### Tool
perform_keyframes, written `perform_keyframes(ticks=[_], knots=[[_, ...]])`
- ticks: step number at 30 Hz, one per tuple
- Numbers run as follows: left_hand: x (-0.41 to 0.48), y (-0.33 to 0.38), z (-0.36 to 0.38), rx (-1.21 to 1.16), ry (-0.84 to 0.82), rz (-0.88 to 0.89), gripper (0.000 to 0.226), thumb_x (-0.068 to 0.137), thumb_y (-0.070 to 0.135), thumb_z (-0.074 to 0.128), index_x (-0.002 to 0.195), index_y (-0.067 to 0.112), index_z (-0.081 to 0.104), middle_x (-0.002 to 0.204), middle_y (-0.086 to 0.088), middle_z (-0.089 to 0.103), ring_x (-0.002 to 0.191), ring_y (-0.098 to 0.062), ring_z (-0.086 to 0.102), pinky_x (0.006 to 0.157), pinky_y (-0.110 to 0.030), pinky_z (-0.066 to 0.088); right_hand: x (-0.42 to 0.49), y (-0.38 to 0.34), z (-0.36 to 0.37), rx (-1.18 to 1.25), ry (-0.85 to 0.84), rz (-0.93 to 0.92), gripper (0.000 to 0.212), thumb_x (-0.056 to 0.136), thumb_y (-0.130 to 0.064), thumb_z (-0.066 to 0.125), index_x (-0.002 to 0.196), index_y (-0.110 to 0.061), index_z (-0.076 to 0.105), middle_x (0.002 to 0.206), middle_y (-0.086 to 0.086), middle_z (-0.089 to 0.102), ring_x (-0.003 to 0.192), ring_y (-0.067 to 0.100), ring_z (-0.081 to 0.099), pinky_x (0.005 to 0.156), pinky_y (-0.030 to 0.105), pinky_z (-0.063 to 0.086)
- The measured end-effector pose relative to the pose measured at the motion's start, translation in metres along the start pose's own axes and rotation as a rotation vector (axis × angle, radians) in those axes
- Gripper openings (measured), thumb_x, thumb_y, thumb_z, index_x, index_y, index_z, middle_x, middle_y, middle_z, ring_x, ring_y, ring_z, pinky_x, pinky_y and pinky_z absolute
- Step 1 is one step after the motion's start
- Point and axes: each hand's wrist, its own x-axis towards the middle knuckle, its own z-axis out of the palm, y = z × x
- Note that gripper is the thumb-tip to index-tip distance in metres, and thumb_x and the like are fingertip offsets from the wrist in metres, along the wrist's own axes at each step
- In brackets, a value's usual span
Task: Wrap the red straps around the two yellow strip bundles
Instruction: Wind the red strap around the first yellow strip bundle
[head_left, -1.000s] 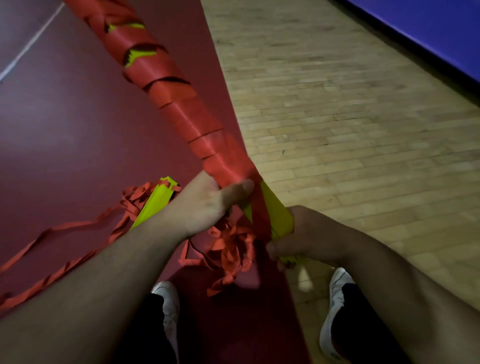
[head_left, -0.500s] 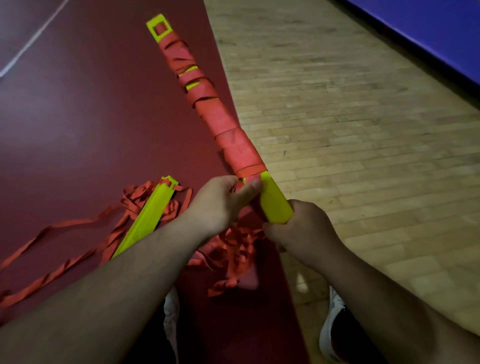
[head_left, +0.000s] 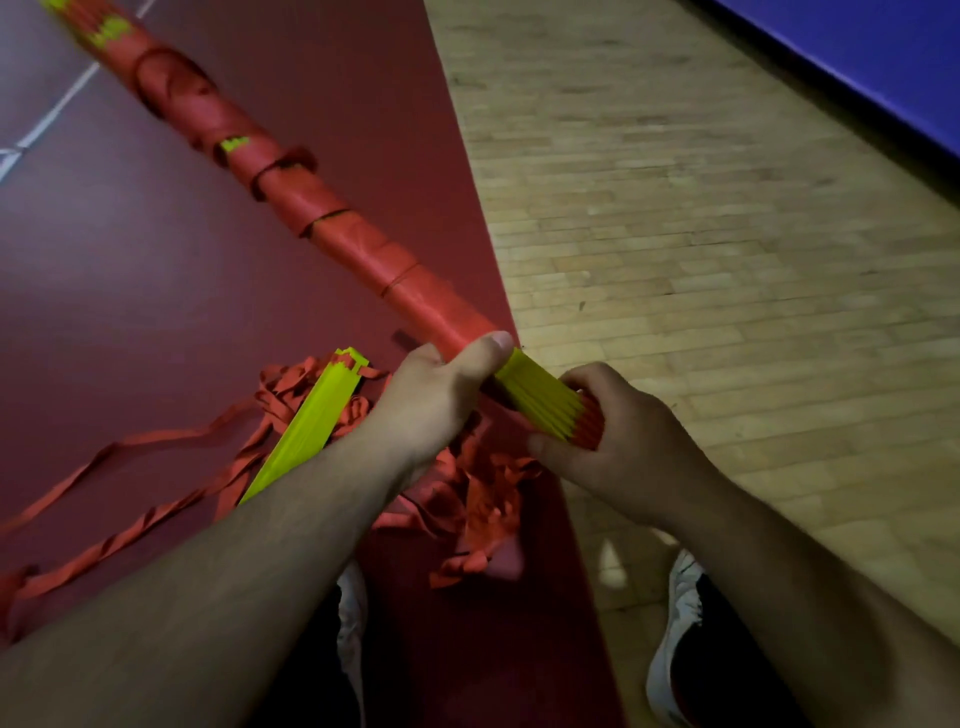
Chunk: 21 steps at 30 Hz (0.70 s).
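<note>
A long yellow strip bundle (head_left: 540, 397) runs from my hands up to the top left, most of its length covered in coils of red strap (head_left: 311, 202). My left hand (head_left: 436, 400) grips the bundle at the lowest red coil, thumb on top. My right hand (head_left: 618, 441) grips the bare yellow near end, with red strap under its fingers. A second, bare yellow bundle (head_left: 306, 431) lies on the floor under my left forearm, on a tangle of loose red strap (head_left: 467, 499).
Dark red mat (head_left: 156, 286) covers the left floor, and wooden floor (head_left: 701, 234) lies to the right with a blue wall pad (head_left: 883, 67) beyond. Red strap tails (head_left: 104, 540) trail off left. My white shoes (head_left: 675, 649) are at the bottom.
The wrapped bundle has swung its far end to the left and lower. My right hand has turned over the yellow end, and both hands shifted slightly right.
</note>
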Motion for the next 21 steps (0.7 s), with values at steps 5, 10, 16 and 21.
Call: perform_keyframes(ticks=[5, 10, 16, 21], knots=[[-0.001, 0.004, -0.019, 0.224, -0.394, 0.302, 0.015, 0.089, 0.029, 0.061, 0.089, 0.015, 0.063, 0.077, 0.006, 0.062, 0.068, -0.001, 0.056, 0.063, -0.015, 0.045, -0.001, 0.012, -0.02, 0.648, -0.676, 0.059, 0.053, 0.074, -0.026, 0.08, 0.122, -0.012, 0.06, 0.103, 0.012, 0.074, 0.09, 0.026, 0.074, 0.079, 0.035, 0.057], [-0.003, 0.004, -0.013, 0.199, -0.54, 0.383, 0.037, 0.081, 0.046, 0.069, 0.097, 0.014, 0.061, 0.086, 0.017, 0.064, 0.078, 0.007, 0.058, 0.07, -0.011, 0.046, -0.008, 0.007, 0.0, 0.713, -0.657, 0.038, 0.03, 0.072, -0.01, 0.077, 0.1, -0.01, 0.066, 0.077, 0.006, 0.071, 0.066, 0.02, 0.07, 0.061, 0.032, 0.057], [0.018, 0.007, -0.038, 0.701, -0.429, 0.485, 0.033, 0.078, 0.035, 0.074, 0.109, 0.04, 0.065, 0.102, 0.022, 0.068, 0.093, 0.01, 0.06, 0.081, -0.011, 0.044, 0.002, 0.005, -0.025, 0.569, -0.23, 0.013, 0.01, 0.056, -0.015, 0.077, 0.062, -0.019, 0.07, 0.054, 0.002, 0.061, 0.049, 0.018, 0.059, 0.053, 0.032, 0.048], [0.015, -0.011, -0.034, 0.694, -0.34, 0.299, 0.008, 0.1, 0.028, 0.055, 0.102, 0.021, 0.057, 0.068, 0.025, 0.061, 0.055, 0.004, 0.054, 0.054, -0.017, 0.044, 0.003, 0.009, -0.018, 0.504, -0.14, 0.096, 0.018, 0.054, -0.025, 0.078, 0.061, -0.017, 0.063, 0.056, 0.004, 0.057, 0.054, 0.024, 0.058, 0.059, 0.041, 0.048]])
